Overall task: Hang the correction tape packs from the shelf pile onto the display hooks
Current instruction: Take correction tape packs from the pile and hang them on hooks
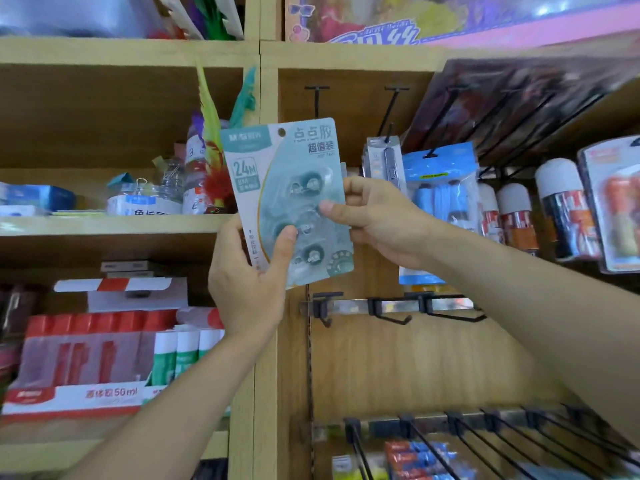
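A pale teal tape pack (277, 157) with a hang hole near its top is held upright in front of the shelf divider. My left hand (247, 282) grips its lower left corner, thumb on the front. My right hand (372, 220) pinches its right edge, thumb across the blister. Behind the front pack, the edge of a second one shows at the right side. A bare black display hook (317, 100) sticks out from the wooden back panel just above the pack. A second hook (391, 109) to the right carries a small carded item.
A blue bagged product (440, 174) and capped bottles (516, 220) hang to the right. A lower rail (349, 306) has short black hooks. Left shelves hold glue boxes (86, 358), bottles and feathers. More long hooks (485, 441) with packs sit at the bottom right.
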Demonstrator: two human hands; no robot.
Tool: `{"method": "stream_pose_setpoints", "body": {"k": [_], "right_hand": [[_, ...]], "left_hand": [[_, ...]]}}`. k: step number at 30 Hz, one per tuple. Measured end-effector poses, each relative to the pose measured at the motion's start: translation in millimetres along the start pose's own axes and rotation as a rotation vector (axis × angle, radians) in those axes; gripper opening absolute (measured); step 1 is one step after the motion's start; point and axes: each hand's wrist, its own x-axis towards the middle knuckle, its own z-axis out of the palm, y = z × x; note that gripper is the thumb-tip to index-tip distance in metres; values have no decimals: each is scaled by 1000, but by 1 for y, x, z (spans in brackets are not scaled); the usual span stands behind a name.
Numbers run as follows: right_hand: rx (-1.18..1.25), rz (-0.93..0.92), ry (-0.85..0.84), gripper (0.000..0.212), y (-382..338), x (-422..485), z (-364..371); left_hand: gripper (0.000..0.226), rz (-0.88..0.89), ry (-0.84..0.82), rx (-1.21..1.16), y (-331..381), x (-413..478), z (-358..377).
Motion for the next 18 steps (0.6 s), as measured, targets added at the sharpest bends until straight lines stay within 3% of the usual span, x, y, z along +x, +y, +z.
{"method": "stream_pose_setpoints", "body": {"k": [4,8,10,15,18], "right_hand": [[88,-9,98,22,2,1,-6],[138,-14,397,22,4,16,-27],[55,-9,507,24,7,26,-36],[-89,-28,585,14,10,45,-41],[-155,-46,553,21,11,56,-38]], "left_hand": [[44,111,-78,167,1,2,-1],[48,342,-184,505,-13,4,-13],[56,352,-205,607,-19,3,-15],[61,328,-216,664,-20,0,-14],[61,324,-220,667,-20,-1,-15]]}}
